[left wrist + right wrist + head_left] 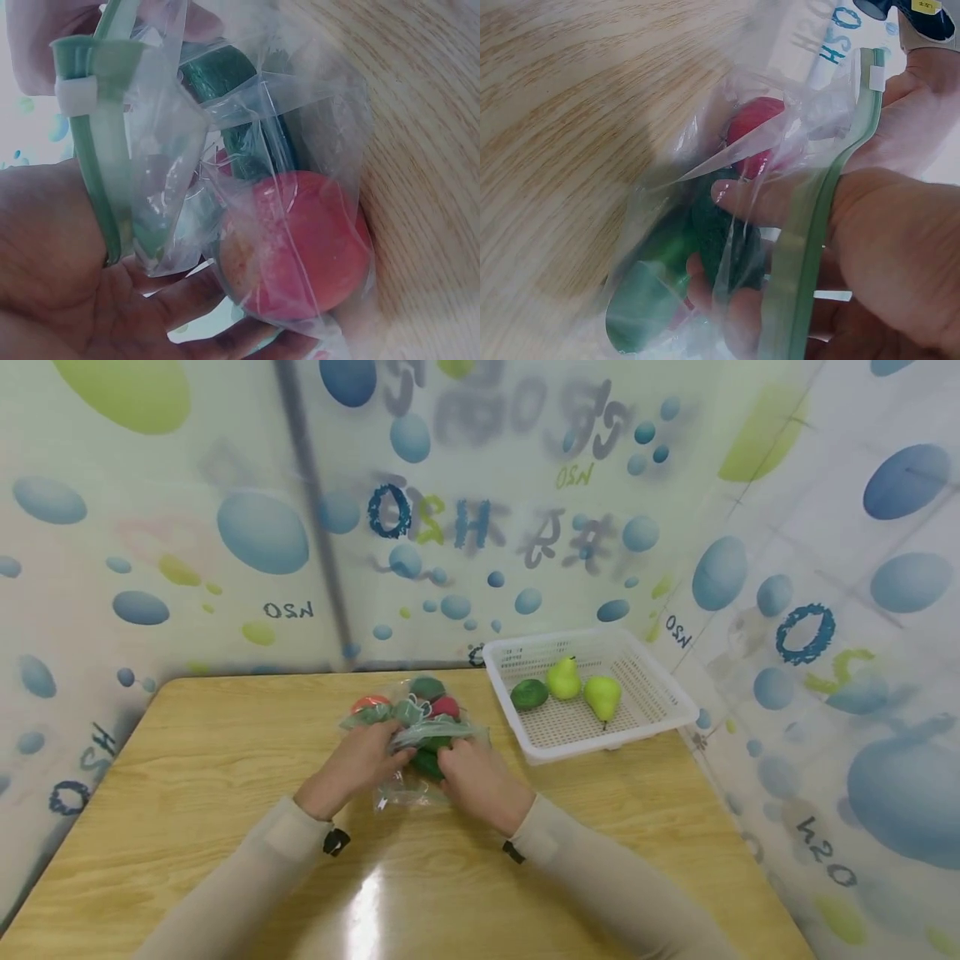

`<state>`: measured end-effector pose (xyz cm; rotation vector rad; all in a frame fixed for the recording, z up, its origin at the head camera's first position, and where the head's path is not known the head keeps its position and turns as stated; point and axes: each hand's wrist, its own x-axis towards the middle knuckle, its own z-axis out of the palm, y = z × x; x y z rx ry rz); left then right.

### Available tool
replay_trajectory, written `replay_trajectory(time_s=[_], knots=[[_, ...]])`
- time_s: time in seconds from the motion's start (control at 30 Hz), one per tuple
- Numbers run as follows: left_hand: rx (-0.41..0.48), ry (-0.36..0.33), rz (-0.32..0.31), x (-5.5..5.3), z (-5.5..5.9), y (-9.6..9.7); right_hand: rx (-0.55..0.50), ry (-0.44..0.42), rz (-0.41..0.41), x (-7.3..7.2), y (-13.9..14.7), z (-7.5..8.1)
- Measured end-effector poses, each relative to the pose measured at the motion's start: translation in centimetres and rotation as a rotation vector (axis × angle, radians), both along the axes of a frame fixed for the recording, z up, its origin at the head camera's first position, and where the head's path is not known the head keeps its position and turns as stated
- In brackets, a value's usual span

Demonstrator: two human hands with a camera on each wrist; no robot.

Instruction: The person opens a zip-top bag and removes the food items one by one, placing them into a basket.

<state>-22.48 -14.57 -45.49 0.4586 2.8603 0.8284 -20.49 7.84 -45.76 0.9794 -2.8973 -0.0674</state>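
A clear zip bag [401, 793] with a green zip strip [90, 172] lies on the table. My left hand [363, 758] holds the bag by its opening, its fingers [187, 304] behind the plastic next to a red round fruit [300, 240]. My right hand [480, 777] reaches in through the opening. Its thumb and fingers grip a dark green, bumpy avocado-like fruit [724, 236] inside the bag. Beside that fruit lies a smooth green cucumber-like piece [641, 304]. A darker red item [757, 135] sits deeper in the bag, partly hidden by creased plastic.
A white perforated basket [525, 739] stands at the back right, near the bag. It contains two green pears [564, 679] and a dark green oval fruit [528, 694]. Behind the wooden table [225, 743] is a patterned wall [450, 577]; another wall rises at the right.
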Motion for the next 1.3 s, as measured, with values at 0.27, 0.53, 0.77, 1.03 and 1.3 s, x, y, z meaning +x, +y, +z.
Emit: replay_trajectory(time_s=[0.27,0.53,0.77,1.03,1.3], knots=[[0.012,-0.002,0.009,0.0,-0.1,0.3,0.032,0.03,-0.003,0.3,0.2,-0.1],[0.017,-0.017,0.006,-0.3,0.0,0.3,0.097,0.106,-0.006,0.7,0.3,0.7],[0.01,-0.009,0.012,-0.2,-0.1,0.4,0.128,0.069,-0.027,1.0,0.8,1.4],[0.03,-0.015,0.007,-0.3,-0.1,0.7,0.088,0.22,-0.02,1.3,2.3,1.8],[0.039,-0.029,0.011,-0.3,-0.1,0.5,0.07,0.285,-0.02,2.0,3.7,3.1]])
